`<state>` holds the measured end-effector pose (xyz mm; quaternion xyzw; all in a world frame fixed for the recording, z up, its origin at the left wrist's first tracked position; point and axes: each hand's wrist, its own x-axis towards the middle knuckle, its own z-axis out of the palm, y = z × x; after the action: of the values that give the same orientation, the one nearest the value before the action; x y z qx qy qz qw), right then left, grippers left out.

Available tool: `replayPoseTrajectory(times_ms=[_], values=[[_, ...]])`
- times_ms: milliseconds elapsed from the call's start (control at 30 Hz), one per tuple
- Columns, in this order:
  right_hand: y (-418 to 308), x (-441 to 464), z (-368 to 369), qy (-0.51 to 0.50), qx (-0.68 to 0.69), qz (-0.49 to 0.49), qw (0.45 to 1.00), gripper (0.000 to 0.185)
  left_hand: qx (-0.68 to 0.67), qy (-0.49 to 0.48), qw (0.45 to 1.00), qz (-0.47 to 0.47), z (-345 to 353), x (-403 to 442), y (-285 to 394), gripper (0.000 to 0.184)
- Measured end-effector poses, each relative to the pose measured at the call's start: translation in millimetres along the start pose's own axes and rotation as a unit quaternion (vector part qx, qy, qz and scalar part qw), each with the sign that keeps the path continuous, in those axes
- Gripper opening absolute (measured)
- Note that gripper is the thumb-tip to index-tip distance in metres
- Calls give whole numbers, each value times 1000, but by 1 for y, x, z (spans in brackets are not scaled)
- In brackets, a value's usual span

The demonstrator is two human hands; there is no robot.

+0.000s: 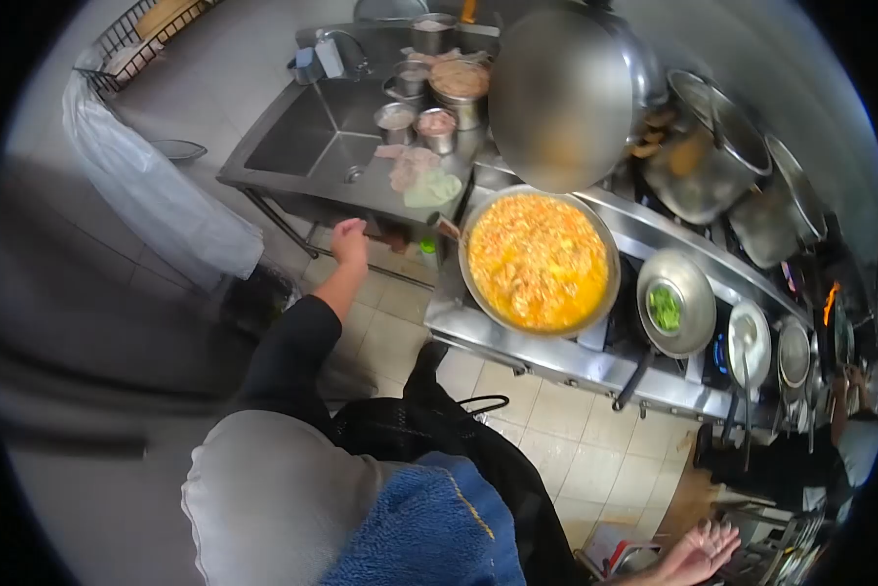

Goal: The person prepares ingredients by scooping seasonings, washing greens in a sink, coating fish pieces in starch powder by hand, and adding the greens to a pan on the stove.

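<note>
My left hand (349,240) hangs in the air in front of the sink counter, fingers curled in, with nothing visible in it. To its right, a large wide pan (610,230) on the stove's left end is full of chunky orange-yellow food (537,259); its handle points toward the counter. At the lower right, my right hand (703,554) is turned palm up with fingers apart, and it holds nothing. That hand is near a metal rack (766,547), well away from the stove.
Water runs into the steel sink (292,132). Metal pots of food (459,83) crowd the counter beside a pink and a green cloth (431,188). A pan with green vegetables (665,308) and a white pan with a ladle (749,342) sit on burners. Flame (831,303) rises near another person (854,439).
</note>
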<state>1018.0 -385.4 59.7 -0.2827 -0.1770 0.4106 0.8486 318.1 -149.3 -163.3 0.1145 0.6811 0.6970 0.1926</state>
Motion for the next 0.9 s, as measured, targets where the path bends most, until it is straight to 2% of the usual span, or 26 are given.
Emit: replayPoseTrajectory(times_ms=[33, 67, 133, 167, 200, 267, 333, 400, 500, 567, 600, 633, 667, 700, 767, 800, 833, 900], values=[[14, -6, 31, 26, -10, -16, 999, 32, -2, 5, 1000, 0, 0, 23, 0, 16], [19, 4, 14, 108, 4, -30, 994, 33, -7, 5, 1000, 9, -2, 47, -1, 14], [43, -7, 44, 70, -18, -18, 997, 37, -4, 4, 1000, 9, 0, 92, -10, 13], [61, -11, 54, 77, -27, -15, 997, 37, 104, -33, 986, 129, 5, 115, -12, 12], [77, -13, 63, 83, -35, -19, 996, 37, 208, -73, 945, 243, 10, 133, -13, 12], [110, -17, 97, 110, -75, -13, 991, 38, 236, -128, 925, 267, 36, 164, -10, 12], [148, -24, 148, 115, -88, -14, 989, 37, 204, -189, 926, 256, 63, 186, 1, 14], [176, -23, 180, 112, -92, -21, 989, 36, 208, -194, 926, 249, 81, 205, 17, 15], [210, -13, 205, 38, -11, 0, 999, 33, 201, -211, 931, 219, 93, 244, 38, 18], [237, -2, 226, 38, 10, 13, 999, 32, 191, -214, 942, 176, 87, 265, 54, 20], [257, 1, 243, 91, -1, 20, 996, 32, 189, -206, 942, 186, 89, 280, 68, 20], [271, 9, 241, 11, 19, 89, 996, 33, 184, -243, 943, 136, 91, 295, 83, 31], [289, 11, 250, -18, 37, 106, 993, 26, 182, -281, 939, 78, 88, 307, 93, 42], [307, 14, 256, -47, 51, 122, 990, 20, 184, -280, 939, 79, 90, 323, 100, 42], [346, 11, 287, -96, 34, 131, 986, 22, 236, -302, 923, 10, 104, 369, 113, 69], [367, 12, 301, -127, 39, 143, 981, 26, 264, -322, 909, -7, 113, 398, 116, 88], [390, 9, 313, -151, 42, 155, 975, 31, 259, -316, 913, -25, 123, 423, 119, 87], [445, -6, 358, -154, 48, 194, 968, 29, 259, -320, 910, -51, 152, 484, 113, 88]])
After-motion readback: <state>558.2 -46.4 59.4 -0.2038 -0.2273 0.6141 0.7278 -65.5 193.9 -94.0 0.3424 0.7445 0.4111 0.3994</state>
